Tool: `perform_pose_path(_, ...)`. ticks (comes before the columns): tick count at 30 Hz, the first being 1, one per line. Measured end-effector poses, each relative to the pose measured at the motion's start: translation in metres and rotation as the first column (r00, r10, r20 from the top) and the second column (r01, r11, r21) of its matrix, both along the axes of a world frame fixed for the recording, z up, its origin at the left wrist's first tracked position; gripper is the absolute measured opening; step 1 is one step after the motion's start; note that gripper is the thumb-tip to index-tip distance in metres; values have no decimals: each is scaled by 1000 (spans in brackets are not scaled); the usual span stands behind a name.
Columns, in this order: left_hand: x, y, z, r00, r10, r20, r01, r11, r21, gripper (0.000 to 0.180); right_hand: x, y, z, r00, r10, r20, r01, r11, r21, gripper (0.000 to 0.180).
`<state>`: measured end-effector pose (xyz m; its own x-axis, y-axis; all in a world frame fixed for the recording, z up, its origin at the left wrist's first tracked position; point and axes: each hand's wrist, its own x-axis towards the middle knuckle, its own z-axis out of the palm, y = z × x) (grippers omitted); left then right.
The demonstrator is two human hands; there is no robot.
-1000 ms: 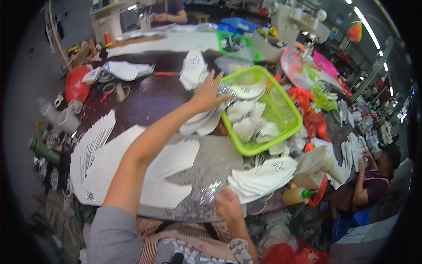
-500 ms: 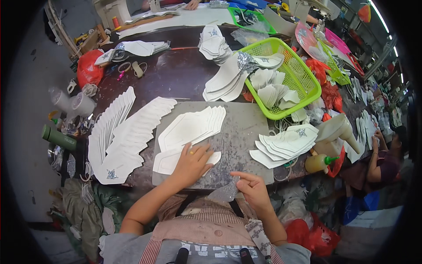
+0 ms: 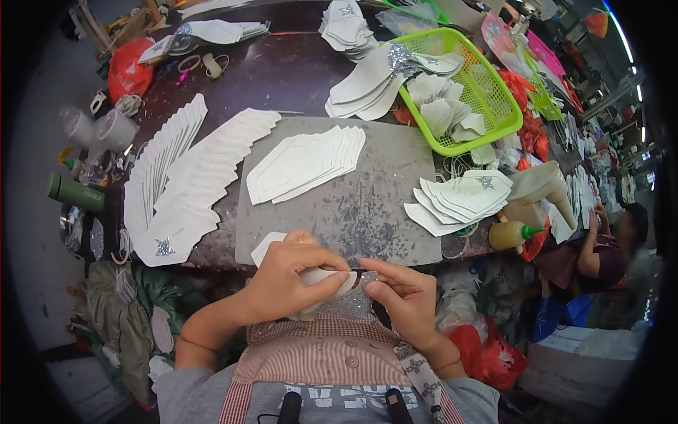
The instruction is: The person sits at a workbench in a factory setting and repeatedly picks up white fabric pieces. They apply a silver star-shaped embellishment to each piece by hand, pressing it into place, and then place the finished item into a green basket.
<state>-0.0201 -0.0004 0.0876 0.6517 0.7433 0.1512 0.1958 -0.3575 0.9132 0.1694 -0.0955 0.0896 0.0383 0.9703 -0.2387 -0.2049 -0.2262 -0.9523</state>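
Note:
My left hand (image 3: 288,275) grips a small white cut piece (image 3: 329,280) at the near edge of the grey work mat (image 3: 367,212). My right hand (image 3: 401,295) pinches a glittery silver piece (image 3: 351,305) right beside it, fingertips touching the white piece. Both hands are close to my chest, over my checked apron. A fanned stack of white cut pieces (image 3: 305,164) lies on the mat's far left. Another stack with a silver star on top (image 3: 466,198) lies at the mat's right edge.
Long fanned rows of white pieces (image 3: 185,180) lie left of the mat. A green basket (image 3: 462,87) of pieces stands at the back right. A yellow glue bottle (image 3: 512,234) is near the right edge. Tape rolls (image 3: 99,127) and a green cylinder (image 3: 75,193) are at left. Another person (image 3: 607,247) sits at right.
My left hand has come back from the mat to the table's near edge with a white piece. My right hand has met it there with the glittery piece.

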Motion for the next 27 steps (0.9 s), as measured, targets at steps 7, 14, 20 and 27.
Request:
perform_pose_path(7,-2,-6,4,1000,23,-6,-24,999,-32,8,-4,-1,-1,995,88,50,-87,996,-19,30)
perform_pose_path(14,-5,-8,9,996,-54,-74,48,995,-92,12,-4,-4,-3,997,66,47,-65,998,-20,26)
perform_pose_path(20,-2,-11,4,999,-21,-38,19,999,-36,7,-3,-4,-5,997,73,-18,-74,996,-52,24)
perform_pose_path(27,-5,-11,12,988,-99,-117,89,992,-90,10,0,-5,-4,992,117,-45,-120,990,-68,23)
